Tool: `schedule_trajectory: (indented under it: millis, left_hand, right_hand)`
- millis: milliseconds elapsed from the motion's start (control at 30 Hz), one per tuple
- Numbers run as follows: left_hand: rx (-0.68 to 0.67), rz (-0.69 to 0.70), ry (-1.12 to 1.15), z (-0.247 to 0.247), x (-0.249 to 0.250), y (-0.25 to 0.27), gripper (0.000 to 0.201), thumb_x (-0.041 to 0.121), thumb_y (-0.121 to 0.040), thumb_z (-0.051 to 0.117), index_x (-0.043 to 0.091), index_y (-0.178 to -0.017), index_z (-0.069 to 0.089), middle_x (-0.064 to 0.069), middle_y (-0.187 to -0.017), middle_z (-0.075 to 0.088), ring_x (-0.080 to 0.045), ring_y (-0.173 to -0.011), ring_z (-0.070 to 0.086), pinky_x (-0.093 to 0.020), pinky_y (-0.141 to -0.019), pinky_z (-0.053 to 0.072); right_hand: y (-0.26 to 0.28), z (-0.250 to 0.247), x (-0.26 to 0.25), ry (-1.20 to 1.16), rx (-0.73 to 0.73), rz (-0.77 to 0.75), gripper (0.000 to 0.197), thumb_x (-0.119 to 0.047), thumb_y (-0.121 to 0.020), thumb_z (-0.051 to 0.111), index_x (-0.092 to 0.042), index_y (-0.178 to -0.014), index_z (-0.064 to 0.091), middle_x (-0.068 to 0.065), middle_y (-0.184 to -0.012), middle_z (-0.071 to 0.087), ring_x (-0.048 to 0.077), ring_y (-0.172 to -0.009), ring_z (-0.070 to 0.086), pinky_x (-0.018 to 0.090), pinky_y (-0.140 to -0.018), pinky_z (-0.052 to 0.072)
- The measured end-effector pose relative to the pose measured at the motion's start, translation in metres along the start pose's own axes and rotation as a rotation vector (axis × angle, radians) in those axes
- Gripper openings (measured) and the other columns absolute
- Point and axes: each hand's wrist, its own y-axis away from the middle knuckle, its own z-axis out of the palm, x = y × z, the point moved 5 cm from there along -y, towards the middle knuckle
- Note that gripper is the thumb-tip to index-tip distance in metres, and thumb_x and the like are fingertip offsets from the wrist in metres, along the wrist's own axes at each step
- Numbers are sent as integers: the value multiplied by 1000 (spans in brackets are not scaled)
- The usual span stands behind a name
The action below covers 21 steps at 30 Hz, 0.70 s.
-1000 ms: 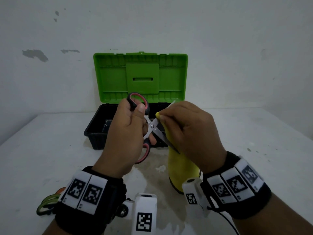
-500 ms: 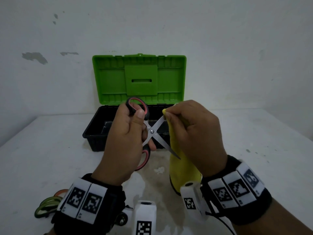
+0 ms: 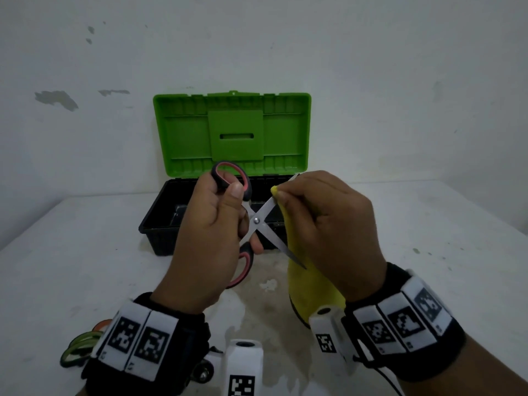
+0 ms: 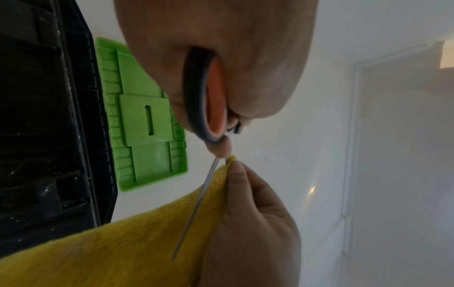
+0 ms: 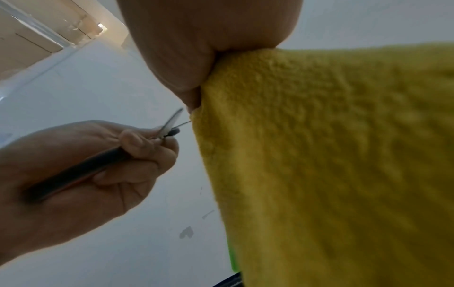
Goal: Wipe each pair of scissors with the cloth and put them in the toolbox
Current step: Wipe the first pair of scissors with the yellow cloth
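White tabletop [image 3: 85, 252], stained near its centre, meeting a white wall [image 3: 371, 67] with chipped grey patches at upper left. Wrist views show a pale door frame [image 4: 353, 136].

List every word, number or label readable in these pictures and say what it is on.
None readable.
Wristbands: black-and-white square code markers, with tiny marks below too small to read.
White camera mounts: code markers only.
Toolbox, scissors, cloth: no text shows.

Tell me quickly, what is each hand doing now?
Left hand: grips the red-and-black scissors, blades spread open.
Right hand: pinches the yellow cloth around one blade.
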Motion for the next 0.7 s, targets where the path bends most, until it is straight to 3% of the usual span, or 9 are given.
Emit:
schedule_trajectory:
  millis: [67,100,233,333,467,533,633,700]
  left_hand:
    - [-1,0,6,1,2,0,18,23,-105,37,10,-105,49,-17,-57,41,-39,-43,48,-25,-42,42]
    - [0,-5,6,1,3,0,18,23,-105,37,9,-105,48,-20,-58,40,-41,-44,48,-25,-42,42]
    - [-6,-22,7,3,3,1,18,23,-105,37,9,-104,48,-8,-54,41,-30,-41,49,-24,-41,42]
    - [5,-47,17,2,5,2,18,24,-105,37,16,-102,52,-9,-57,40,-31,-44,50,-23,-41,42]
    - [41,-103,23,-1,5,-1,21,27,-105,38,12,-104,54,1,-53,40,-25,-43,51,-23,-41,42]
    - [48,-120,30,1,5,-2,22,27,-105,39,12,-104,55,5,-52,39,-20,-42,48,-25,-41,44]
    - [40,-114,28,4,7,-1,20,27,-104,41,15,-107,57,4,-53,36,-16,-44,35,-27,-40,43]
    - [35,-110,11,3,9,-1,20,27,-104,41,15,-106,57,-4,-57,35,-26,-47,35,-23,-39,42]
  right_hand:
    - [-5,-5,6,-4,46,29,12,-16,-93,67,-8,-89,76,1,-87,72,14,-80,66,32,-70,53]
    - [-8,-7,9,6,66,38,12,-15,-93,67,-8,-89,75,1,-86,72,13,-80,65,31,-70,53]
    - [-16,-14,28,23,70,123,7,-14,-90,69,-10,-89,75,-2,-85,72,7,-81,64,18,-76,50]
    - [-20,-27,39,-10,103,206,6,-15,-89,70,-13,-90,76,-4,-84,72,-1,-82,63,8,-77,44]
    - [-21,-35,13,-13,47,65,5,-13,-89,71,-10,-91,76,-4,-85,71,-1,-80,61,5,-78,42]
    - [-16,-26,-5,35,-49,-77,8,-16,-90,71,-11,-92,77,-1,-90,73,4,-82,63,11,-79,47]
    - [-6,-12,-15,49,-119,-176,10,-18,-91,69,-13,-92,78,1,-95,73,18,-83,68,35,-71,54]
    - [-7,-11,-11,49,-100,-156,10,-20,-91,69,-14,-91,78,1,-94,73,19,-81,68,38,-67,54]
